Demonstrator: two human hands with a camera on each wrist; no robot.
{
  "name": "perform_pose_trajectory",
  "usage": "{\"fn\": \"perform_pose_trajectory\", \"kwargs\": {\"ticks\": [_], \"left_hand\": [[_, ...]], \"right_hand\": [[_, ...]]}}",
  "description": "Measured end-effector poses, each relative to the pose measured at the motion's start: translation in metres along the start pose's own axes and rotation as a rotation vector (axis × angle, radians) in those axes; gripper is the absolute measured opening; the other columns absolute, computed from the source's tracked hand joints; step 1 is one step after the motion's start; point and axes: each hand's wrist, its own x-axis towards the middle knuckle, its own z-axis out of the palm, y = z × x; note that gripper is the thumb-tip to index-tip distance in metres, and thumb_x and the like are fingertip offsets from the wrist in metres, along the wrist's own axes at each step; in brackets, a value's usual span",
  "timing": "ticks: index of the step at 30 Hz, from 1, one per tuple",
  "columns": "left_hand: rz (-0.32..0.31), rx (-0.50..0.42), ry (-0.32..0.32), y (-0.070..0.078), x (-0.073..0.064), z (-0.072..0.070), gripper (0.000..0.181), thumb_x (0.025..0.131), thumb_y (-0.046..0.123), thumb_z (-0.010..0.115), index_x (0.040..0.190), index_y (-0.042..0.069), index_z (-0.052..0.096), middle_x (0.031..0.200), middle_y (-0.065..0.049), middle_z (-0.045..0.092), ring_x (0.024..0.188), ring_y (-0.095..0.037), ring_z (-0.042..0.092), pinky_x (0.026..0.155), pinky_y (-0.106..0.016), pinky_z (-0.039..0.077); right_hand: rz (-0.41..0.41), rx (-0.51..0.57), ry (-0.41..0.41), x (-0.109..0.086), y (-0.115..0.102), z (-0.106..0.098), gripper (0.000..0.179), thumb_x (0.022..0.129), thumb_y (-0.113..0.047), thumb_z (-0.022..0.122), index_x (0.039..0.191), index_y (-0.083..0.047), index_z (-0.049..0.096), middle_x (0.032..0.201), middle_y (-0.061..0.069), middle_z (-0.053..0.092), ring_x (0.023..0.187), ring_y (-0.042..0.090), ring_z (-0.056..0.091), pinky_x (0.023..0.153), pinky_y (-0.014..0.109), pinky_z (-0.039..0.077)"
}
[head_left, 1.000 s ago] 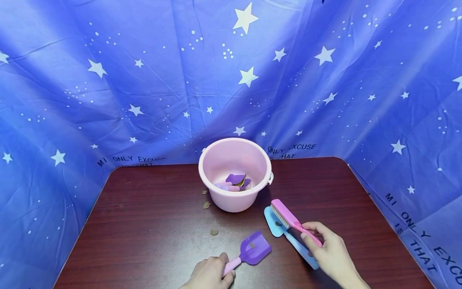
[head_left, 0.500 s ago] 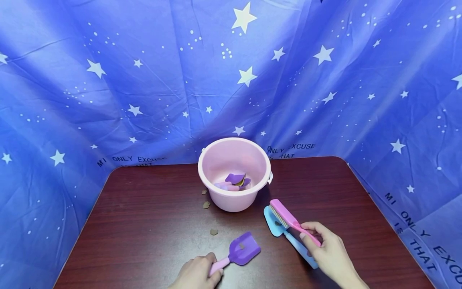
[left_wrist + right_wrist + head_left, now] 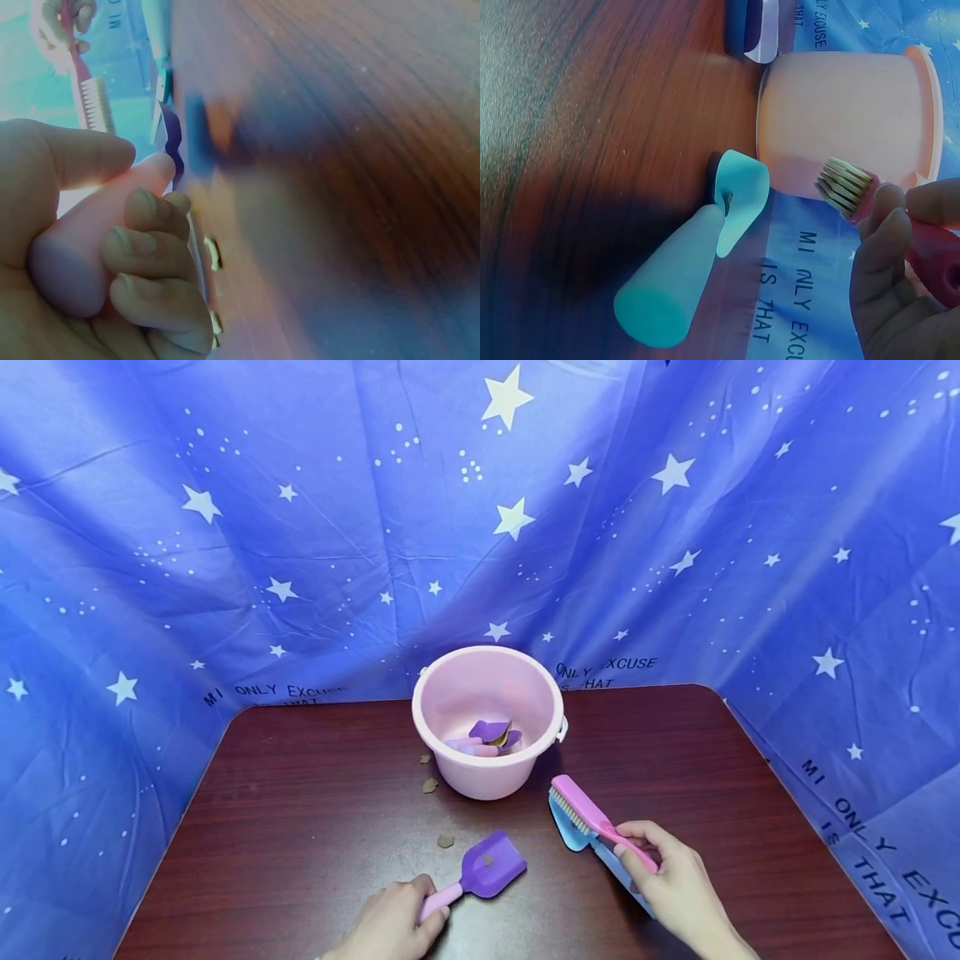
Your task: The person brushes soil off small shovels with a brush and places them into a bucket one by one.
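Note:
My left hand (image 3: 393,918) grips the pink handle of a toy shovel (image 3: 497,870), low over the table at front centre. On its purple blade lies a small brown flake (image 3: 487,860). In the left wrist view, the fingers wrap around the shovel handle (image 3: 97,232). At the right, my right hand (image 3: 678,881) pinches the handle of a pink brush (image 3: 585,802), bristles facing left and down. Below the brush, a light blue toy shovel (image 3: 564,831) lies on the table, partly covered from above. A dark flake (image 3: 728,201) shows in its blade in the right wrist view.
A pale pink bucket (image 3: 487,779) stands at the back centre with purple and pink toy pieces (image 3: 489,732) inside. Several brown flakes lie left of it, one flake (image 3: 446,841) nearest the purple shovel. A starry blue curtain (image 3: 337,543) surrounds the dark wooden table (image 3: 300,810).
The left hand has moved left with the purple shovel and, lately, slightly away from the front edge. The right hand has shifted the brush a little left over the blue shovel.

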Motion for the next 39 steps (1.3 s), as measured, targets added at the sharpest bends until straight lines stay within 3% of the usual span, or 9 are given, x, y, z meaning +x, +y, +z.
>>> {"fn": "perform_pose_trajectory", "kwargs": {"ticks": [10, 18, 24, 31, 39], "left_hand": [[-0.028, -0.023, -0.011, 0.001, 0.000, -0.010, 0.014, 0.082, 0.031, 0.068, 0.081, 0.021, 0.058, 0.057, 0.015, 0.041, 0.049, -0.002, 0.039, 0.045, -0.025, 0.031], [-0.027, -0.030, -0.001, 0.005, 0.000, -0.017, 0.015, 0.082, 0.031, 0.068, 0.081, 0.020, 0.058, 0.057, 0.015, 0.041, 0.050, -0.002, 0.038, 0.046, -0.025, 0.031], [-0.020, -0.031, 0.011, 0.006, 0.001, -0.017, 0.014, 0.083, 0.030, 0.067, 0.080, 0.019, 0.058, 0.057, 0.015, 0.041, 0.049, -0.002, 0.038, 0.045, -0.024, 0.031], [-0.025, -0.022, 0.021, 0.007, 0.001, -0.015, 0.015, 0.083, 0.031, 0.068, 0.079, 0.020, 0.058, 0.056, 0.015, 0.040, 0.048, -0.002, 0.038, 0.045, -0.024, 0.031], [-0.031, -0.022, 0.046, 0.010, 0.002, -0.015, 0.015, 0.083, 0.031, 0.068, 0.079, 0.020, 0.057, 0.056, 0.015, 0.040, 0.048, -0.001, 0.037, 0.044, -0.024, 0.030]], "right_hand": [[0.019, 0.063, -0.027, -0.001, -0.006, 0.012, 0.020, 0.085, -0.005, 0.069, 0.101, -0.017, 0.065, 0.077, -0.003, 0.062, 0.050, 0.007, 0.056, 0.047, 0.027, 0.048], [-0.017, 0.105, -0.059, -0.005, -0.015, 0.027, 0.027, 0.082, 0.000, 0.070, 0.100, -0.020, 0.065, 0.077, -0.005, 0.061, 0.049, 0.005, 0.053, 0.045, 0.027, 0.047], [-0.094, 0.090, -0.037, -0.009, -0.016, 0.041, 0.032, 0.079, 0.001, 0.073, 0.098, -0.024, 0.066, 0.076, -0.010, 0.059, 0.052, 0.002, 0.053, 0.046, 0.025, 0.045], [-0.228, 0.055, -0.030, -0.011, -0.018, 0.054, 0.025, 0.081, -0.007, 0.073, 0.100, -0.023, 0.067, 0.082, -0.009, 0.064, 0.071, 0.001, 0.057, 0.063, 0.019, 0.045], [-0.253, 0.034, -0.056, -0.017, -0.026, 0.065, 0.032, 0.077, -0.003, 0.074, 0.099, -0.025, 0.066, 0.085, -0.017, 0.059, 0.076, 0.000, 0.053, 0.068, 0.022, 0.044]]}}
